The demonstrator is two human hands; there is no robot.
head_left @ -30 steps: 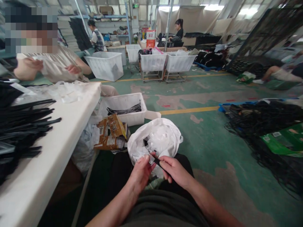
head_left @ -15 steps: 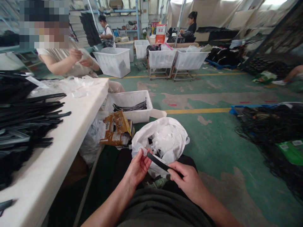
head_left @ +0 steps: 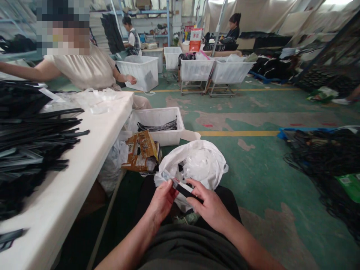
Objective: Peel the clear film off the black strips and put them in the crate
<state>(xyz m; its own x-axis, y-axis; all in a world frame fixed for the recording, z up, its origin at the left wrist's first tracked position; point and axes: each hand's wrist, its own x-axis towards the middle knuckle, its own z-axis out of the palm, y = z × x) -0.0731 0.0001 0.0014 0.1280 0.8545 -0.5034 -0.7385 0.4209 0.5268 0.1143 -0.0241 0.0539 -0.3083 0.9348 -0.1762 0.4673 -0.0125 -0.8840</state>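
Observation:
A short black strip (head_left: 186, 191) slants between my hands, above my lap. My left hand (head_left: 163, 198) pinches its upper left end, where a bit of clear plastic (head_left: 164, 176) also shows at the fingertips. My right hand (head_left: 206, 200) is closed around the strip's lower right part, thumb below and fingers above. Just beyond my hands stands an open white bag (head_left: 221, 161) with crumpled clear plastic (head_left: 198, 163) inside. Many black strips (head_left: 42, 131) lie piled on the white table (head_left: 92, 150) at the left.
A white bin (head_left: 171, 138) with black strips and a torn brown package (head_left: 140, 152) stand beyond the table edge. A person (head_left: 81, 71) sits across the table. Black cords (head_left: 317, 161) lie in a heap at the right; wheeled white bins (head_left: 197, 71) stand farther back.
My right hand has slid up the strip toward my left hand. The person across the table has spread their arms, one reaching far left. The whole view has shifted slightly.

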